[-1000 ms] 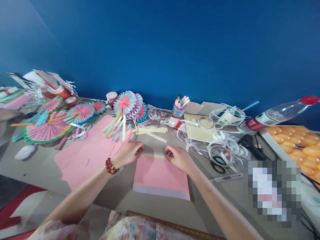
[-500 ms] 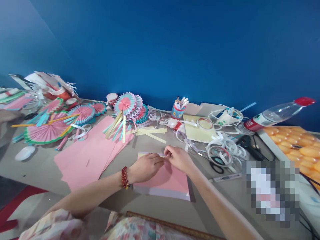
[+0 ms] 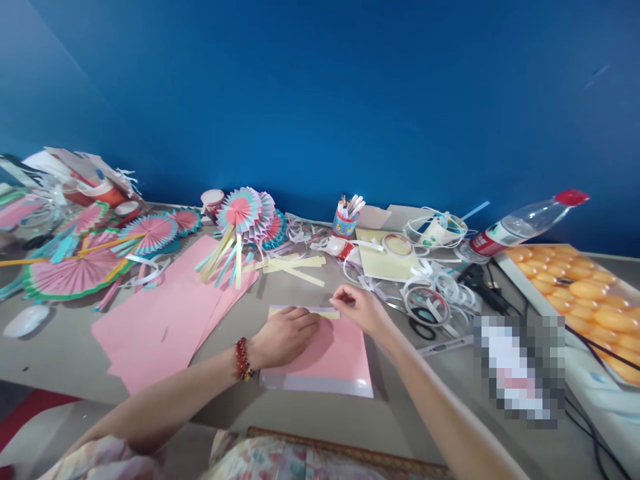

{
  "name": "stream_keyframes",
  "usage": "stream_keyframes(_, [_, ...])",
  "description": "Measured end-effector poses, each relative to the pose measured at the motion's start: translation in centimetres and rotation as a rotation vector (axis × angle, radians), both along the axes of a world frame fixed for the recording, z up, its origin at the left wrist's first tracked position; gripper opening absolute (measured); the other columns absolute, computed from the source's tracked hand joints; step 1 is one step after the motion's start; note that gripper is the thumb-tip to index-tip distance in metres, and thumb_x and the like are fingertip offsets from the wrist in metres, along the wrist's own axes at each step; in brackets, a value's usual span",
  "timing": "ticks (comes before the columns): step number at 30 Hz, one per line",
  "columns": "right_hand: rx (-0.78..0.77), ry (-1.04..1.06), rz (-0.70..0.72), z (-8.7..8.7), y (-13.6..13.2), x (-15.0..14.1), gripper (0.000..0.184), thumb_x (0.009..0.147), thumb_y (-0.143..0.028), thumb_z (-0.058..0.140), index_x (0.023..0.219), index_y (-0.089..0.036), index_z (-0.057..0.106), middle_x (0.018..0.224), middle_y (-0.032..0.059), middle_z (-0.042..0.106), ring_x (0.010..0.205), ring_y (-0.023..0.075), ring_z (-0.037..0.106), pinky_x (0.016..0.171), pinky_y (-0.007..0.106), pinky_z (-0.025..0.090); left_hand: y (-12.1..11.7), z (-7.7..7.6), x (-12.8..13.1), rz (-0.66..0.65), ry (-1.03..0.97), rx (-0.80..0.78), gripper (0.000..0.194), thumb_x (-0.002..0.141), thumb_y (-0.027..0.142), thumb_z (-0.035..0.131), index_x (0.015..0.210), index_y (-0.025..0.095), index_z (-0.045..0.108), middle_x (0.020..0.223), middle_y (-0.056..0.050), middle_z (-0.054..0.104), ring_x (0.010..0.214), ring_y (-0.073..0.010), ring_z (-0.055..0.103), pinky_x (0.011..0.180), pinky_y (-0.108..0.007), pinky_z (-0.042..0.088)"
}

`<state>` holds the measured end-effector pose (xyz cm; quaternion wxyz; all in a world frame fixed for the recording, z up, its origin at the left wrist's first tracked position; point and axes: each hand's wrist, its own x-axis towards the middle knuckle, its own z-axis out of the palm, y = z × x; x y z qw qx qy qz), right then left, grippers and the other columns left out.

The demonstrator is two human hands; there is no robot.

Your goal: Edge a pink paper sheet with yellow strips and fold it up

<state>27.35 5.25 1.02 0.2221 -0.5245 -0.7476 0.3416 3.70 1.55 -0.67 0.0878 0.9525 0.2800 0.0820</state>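
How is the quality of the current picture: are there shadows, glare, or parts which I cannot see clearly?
In the head view, a soft shadow lies beside the left hand on the pink sheet, with a small glare spot near that sheet's lower right corner; also in the head view, a mosaic patch hides detail, and the bottle looks stretched, perhaps by lens distortion.

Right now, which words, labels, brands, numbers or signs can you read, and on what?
No text reads clearly.
Bottle label: white marks on red, too blurred to read.
Pen cup: yellow marks on blue, too small to make out.
Pixelated patch at the right: nothing readable.
Pink paper with the pale purple edges: no writing shows.
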Motion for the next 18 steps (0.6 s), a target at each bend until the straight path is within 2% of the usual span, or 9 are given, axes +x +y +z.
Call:
stream_keyframes(6, [0.027, -0.001, 0.000, 0.5, -0.1, 2.3, 0.015, 0.092, -0.032, 0.054, 0.085, -0.022, 0.064, 0.080, -0.0012, 0.070, 0.074, 0.0150, 0.063, 0.069, 0.025, 0.045, 0.0, 0.0, -0.1, -0.017, 0.024, 0.012, 0.030, 0.097, 0.019, 0.049, 0.126, 0.016, 0.056, 0.138, -0.009, 0.056, 0.111, -0.0237, 0.052, 0.095, -0.038, 0.042])
stream_keyframes(9, [0.070, -0.024, 0.013, 0.2, -0.8, 2.3, 0.011, 0.089, -0.026, 0.057, 0.087, -0.022, 0.066, 0.086, 0.0011, 0.069, 0.082, 0.0173, 0.062, 0.076, 0.028, 0.045, 0.2, 0.0, 0.1, -0.020, 0.057, 0.023, 0.030, 0.099, 0.020, 0.046, 0.127, 0.018, 0.056, 0.141, -0.008, 0.054, 0.109, -0.0231, 0.053, 0.092, -0.038, 0.042])
stream_keyframes(11, [0.132, -0.083, 0.082, 0.0, -1.6, 1.9, 0.014, 0.088, -0.022, 0.057, 0.093, -0.023, 0.070, 0.094, 0.0034, 0.068, 0.092, 0.0198, 0.060, 0.085, 0.032, 0.044, 0.3, 0.0, 0.2, -0.015, 0.069, 0.020, 0.031, 0.099, 0.021, 0.048, 0.129, 0.020, 0.056, 0.143, -0.006, 0.053, 0.110, -0.0229, 0.052, 0.092, -0.038, 0.041])
stream_keyframes(14, [0.284, -0.295, 0.191, -0.2, -3.0, 1.5, 0.026, 0.090, -0.018, 0.055, 0.109, -0.027, 0.071, 0.111, 0.0066, 0.066, 0.107, 0.0244, 0.054, 0.101, 0.043, 0.038, 0.3, 0.1, 0.2, -0.012, 0.069, 0.010, 0.037, 0.097, 0.026, 0.055, 0.134, 0.021, 0.053, 0.147, -0.005, 0.050, 0.111, -0.0227, 0.052, 0.094, -0.038, 0.041])
stream_keyframes(18, [0.395, -0.472, 0.195, -0.8, -4.5, 2.1, 0.031, 0.096, -0.023, 0.052, 0.120, -0.032, 0.069, 0.137, 0.0056, 0.058, 0.123, 0.0283, 0.046, 0.113, 0.053, 0.025, 0.2, 0.0, 0.0, -0.017, 0.058, -0.003, 0.041, 0.097, 0.030, 0.057, 0.135, 0.020, 0.052, 0.148, -0.006, 0.049, 0.112, -0.0228, 0.051, 0.096, -0.038, 0.041])
